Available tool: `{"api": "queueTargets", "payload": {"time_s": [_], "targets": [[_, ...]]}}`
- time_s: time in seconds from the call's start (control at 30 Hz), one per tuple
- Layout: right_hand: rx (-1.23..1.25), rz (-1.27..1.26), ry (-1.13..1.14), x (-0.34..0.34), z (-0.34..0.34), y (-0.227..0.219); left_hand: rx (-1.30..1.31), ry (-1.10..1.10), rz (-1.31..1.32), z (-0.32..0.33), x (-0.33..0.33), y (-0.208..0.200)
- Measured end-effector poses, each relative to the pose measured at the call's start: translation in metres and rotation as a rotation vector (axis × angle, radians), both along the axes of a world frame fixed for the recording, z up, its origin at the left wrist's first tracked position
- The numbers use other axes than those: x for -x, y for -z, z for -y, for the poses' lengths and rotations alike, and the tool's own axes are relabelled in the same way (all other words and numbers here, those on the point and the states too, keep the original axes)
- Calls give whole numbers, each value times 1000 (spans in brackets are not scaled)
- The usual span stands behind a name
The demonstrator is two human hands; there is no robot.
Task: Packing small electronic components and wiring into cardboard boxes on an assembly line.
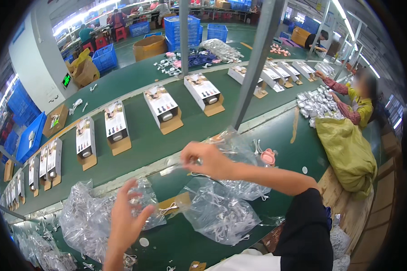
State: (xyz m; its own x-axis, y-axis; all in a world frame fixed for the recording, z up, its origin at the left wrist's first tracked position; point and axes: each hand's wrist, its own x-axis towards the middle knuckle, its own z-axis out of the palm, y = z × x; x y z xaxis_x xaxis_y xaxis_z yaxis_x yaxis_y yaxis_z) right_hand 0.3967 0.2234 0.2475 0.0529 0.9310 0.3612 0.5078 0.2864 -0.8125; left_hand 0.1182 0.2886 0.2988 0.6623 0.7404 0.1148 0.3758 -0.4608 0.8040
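My left hand is raised over the near bench with its fingers spread, holding nothing. Behind it lies a clear plastic bag packed with white cords. My right hand is closed, thumb and fingers curled together at the edge of the belt; what they hold, if anything, I cannot make out. Below my right forearm lies another clear bag of short white cables. Between the two bags a loose white cable rests near a brown strip. A pink rounded piece sits beyond my right forearm.
Several white printed boxes with open brown end flaps line the green belt. A grey metal post rises ahead. At right, a co-worker reaches toward boxes beside silver-wrapped items and a yellow-green sack.
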Motion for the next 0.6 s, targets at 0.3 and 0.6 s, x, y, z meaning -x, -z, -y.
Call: {"api": "queueTargets", "payload": {"time_s": [0.3,0.6], "targets": [[-102,73,129,-18,32,7,378,319,-136,-28,-130,38],[362,-271,146,-94,80,17,-216,743,-176,-34,-195,47]]}}
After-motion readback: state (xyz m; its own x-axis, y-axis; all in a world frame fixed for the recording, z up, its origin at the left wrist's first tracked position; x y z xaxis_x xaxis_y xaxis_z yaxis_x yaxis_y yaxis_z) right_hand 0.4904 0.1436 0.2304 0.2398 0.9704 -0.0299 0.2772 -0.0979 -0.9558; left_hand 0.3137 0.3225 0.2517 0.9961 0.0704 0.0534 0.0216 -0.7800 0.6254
